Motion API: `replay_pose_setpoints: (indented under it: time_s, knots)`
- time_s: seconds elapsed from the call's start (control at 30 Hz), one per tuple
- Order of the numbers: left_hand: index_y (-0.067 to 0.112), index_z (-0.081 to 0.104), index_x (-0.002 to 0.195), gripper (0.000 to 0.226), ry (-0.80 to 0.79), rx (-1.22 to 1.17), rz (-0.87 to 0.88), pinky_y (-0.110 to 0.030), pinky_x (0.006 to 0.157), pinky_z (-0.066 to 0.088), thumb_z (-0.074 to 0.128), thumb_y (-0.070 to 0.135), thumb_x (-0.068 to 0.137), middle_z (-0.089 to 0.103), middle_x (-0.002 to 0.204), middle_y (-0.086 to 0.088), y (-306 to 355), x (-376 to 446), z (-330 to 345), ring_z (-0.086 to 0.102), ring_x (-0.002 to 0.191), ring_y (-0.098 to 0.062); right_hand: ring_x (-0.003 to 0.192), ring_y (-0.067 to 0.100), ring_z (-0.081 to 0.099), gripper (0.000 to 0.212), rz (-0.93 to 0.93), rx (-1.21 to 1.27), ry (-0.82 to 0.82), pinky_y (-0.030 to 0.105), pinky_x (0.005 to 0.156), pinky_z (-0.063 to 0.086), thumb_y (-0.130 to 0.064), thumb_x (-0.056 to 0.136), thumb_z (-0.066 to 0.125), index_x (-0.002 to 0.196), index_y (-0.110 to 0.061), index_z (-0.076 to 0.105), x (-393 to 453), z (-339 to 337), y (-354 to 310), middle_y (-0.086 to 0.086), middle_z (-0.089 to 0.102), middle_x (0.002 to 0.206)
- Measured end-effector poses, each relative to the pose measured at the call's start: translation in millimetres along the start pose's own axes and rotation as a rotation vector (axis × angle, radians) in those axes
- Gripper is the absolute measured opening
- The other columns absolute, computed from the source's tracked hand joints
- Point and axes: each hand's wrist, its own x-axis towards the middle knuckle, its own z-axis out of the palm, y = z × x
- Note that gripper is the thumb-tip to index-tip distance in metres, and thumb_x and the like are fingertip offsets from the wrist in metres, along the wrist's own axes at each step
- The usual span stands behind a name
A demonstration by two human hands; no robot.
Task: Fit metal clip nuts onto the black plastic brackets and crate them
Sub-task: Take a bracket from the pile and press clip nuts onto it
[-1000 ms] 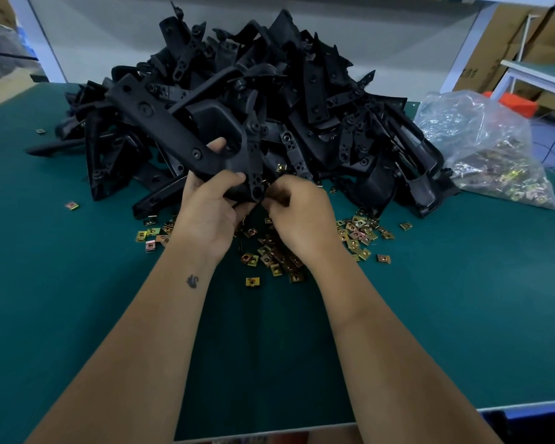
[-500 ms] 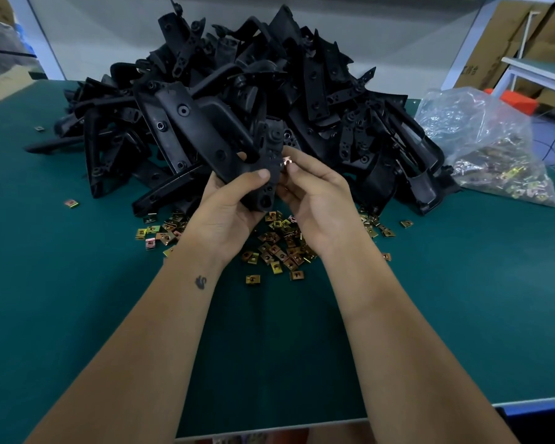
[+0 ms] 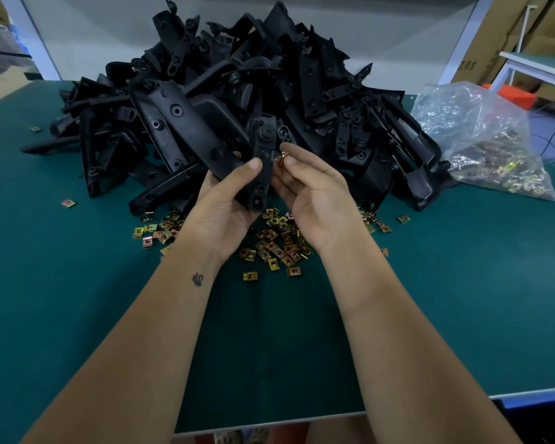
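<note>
My left hand (image 3: 225, 206) grips a long black plastic bracket (image 3: 186, 123), held up above the table with its narrow tab end (image 3: 265, 161) facing me. My right hand (image 3: 308, 197) pinches a small coppery clip nut (image 3: 282, 159) between thumb and forefinger, right beside the tab's edge. Several loose brass-coloured clip nuts (image 3: 279, 241) lie scattered on the green table under my hands. A big heap of black brackets (image 3: 302, 91) rises behind them.
A clear plastic bag of more clip nuts (image 3: 481, 145) lies at the right of the green table (image 3: 77, 299). Stray nuts (image 3: 68, 204) sit at the left. Cardboard boxes (image 3: 507, 30) and another bench stand beyond the far right edge. No crate is in view.
Both hands lifted the bracket off the heap's foot and turned it upright. My right hand now holds a clip nut up against the tab end.
</note>
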Motion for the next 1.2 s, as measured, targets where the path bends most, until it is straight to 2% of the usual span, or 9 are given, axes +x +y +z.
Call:
replay_pose_setpoints:
  time_s: [0.1, 0.27, 0.47, 0.57, 0.67, 0.8, 0.9, 1.03, 1.2]
  knots:
    - [0.019, 0.061, 0.106, 0.033, -0.001, 0.007, -0.006, -0.024, 0.064, 0.054, 0.072, 0.017, 0.076, 0.073, 0.096, 0.005, 0.0, -0.3, -0.4, 0.07, 0.088, -0.008, 0.079, 0.013, 0.068, 0.025, -0.004, -0.022, -0.011, 0.027, 0.082, 0.058, 0.008, 0.093, 0.051, 0.105, -0.004, 0.07, -0.9, 2.5, -0.6, 0.008, 0.069, 0.091]
    - [0.021, 0.061, 0.103, 0.031, 0.019, 0.029, -0.016, -0.024, 0.063, 0.054, 0.073, 0.016, 0.074, 0.075, 0.096, 0.005, -1.2, 0.4, 0.3, 0.071, 0.086, -0.008, 0.099, 0.023, 0.062, 0.034, -0.032, -0.029, -0.018, 0.034, 0.096, 0.052, 0.011, 0.092, 0.051, 0.12, -0.006, 0.064, -3.0, 6.1, -1.3, 0.009, 0.065, 0.095]
    - [0.019, 0.057, 0.116, 0.043, 0.018, 0.048, -0.016, -0.024, 0.063, 0.054, 0.071, 0.016, 0.076, 0.074, 0.099, 0.005, -1.9, 0.4, 1.6, 0.071, 0.088, -0.008, 0.091, 0.019, 0.067, 0.035, -0.04, 0.019, 0.017, 0.026, 0.083, 0.056, 0.009, 0.091, 0.056, 0.121, -0.006, 0.063, -3.6, 6.7, -3.0, 0.009, 0.07, 0.093]
    - [0.02, 0.058, 0.114, 0.039, 0.032, 0.059, -0.024, -0.026, 0.064, 0.054, 0.071, 0.016, 0.079, 0.074, 0.099, 0.006, -2.1, 1.6, 0.3, 0.071, 0.089, -0.008, 0.088, 0.019, 0.066, 0.035, -0.038, 0.036, 0.036, 0.026, 0.083, 0.056, 0.01, 0.09, 0.057, 0.121, -0.005, 0.062, -3.0, 6.0, -3.7, 0.009, 0.069, 0.09]
    - [0.018, 0.056, 0.122, 0.049, 0.04, 0.079, -0.025, -0.025, 0.066, 0.054, 0.073, 0.019, 0.076, 0.074, 0.105, 0.005, -2.0, 1.1, 0.1, 0.071, 0.092, -0.008, 0.093, 0.021, 0.065, 0.034, -0.037, 0.012, 0.019, 0.028, 0.087, 0.055, 0.009, 0.09, 0.058, 0.119, -0.006, 0.063, -3.4, 6.6, -3.3, 0.01, 0.069, 0.093]
    - [0.012, 0.049, 0.139, 0.068, 0.032, 0.144, -0.018, -0.032, 0.08, 0.057, 0.074, 0.021, 0.077, 0.07, 0.122, -0.001, -1.3, 0.2, -1.1, 0.068, 0.109, -0.013, 0.091, 0.02, 0.067, 0.035, -0.046, 0.018, 0.032, 0.027, 0.084, 0.056, 0.01, 0.089, 0.059, 0.121, -0.004, 0.061, -4.2, 7.1, -3.2, 0.012, 0.069, 0.095]
    - [0.013, 0.049, 0.139, 0.068, 0.003, 0.204, -0.004, -0.039, 0.095, 0.055, 0.073, 0.022, 0.076, 0.068, 0.126, -0.002, -1.6, -0.4, -2.2, 0.065, 0.117, -0.017, 0.088, 0.017, 0.068, 0.034, -0.046, 0.02, 0.048, 0.025, 0.078, 0.056, 0.009, 0.088, 0.06, 0.119, -0.004, 0.063, -4.7, 5.5, -4.1, 0.011, 0.071, 0.094]
    - [0.012, 0.048, 0.139, 0.067, -0.02, 0.249, 0.019, -0.034, 0.093, 0.055, 0.073, 0.02, 0.076, 0.068, 0.127, -0.001, -2.3, -1.0, -2.8, 0.064, 0.118, -0.017, 0.09, 0.017, 0.066, 0.029, -0.044, -0.04, 0.057, 0.027, 0.086, 0.055, 0.006, 0.088, 0.062, 0.115, -0.004, 0.065, -5.3, 6.6, -0.7, 0.01, 0.069, 0.096]
    - [0.012, 0.049, 0.136, 0.063, -0.044, 0.251, 0.034, -0.036, 0.099, 0.053, 0.072, 0.018, 0.077, 0.067, 0.128, -0.002, -4.2, -0.1, -2.7, 0.062, 0.122, -0.018, 0.091, 0.017, 0.067, 0.023, -0.044, -0.056, 0.056, 0.033, 0.095, 0.052, 0.005, 0.087, 0.063, 0.106, -0.007, 0.068, -5.1, 9.1, 0.9, 0.007, 0.071, 0.093]
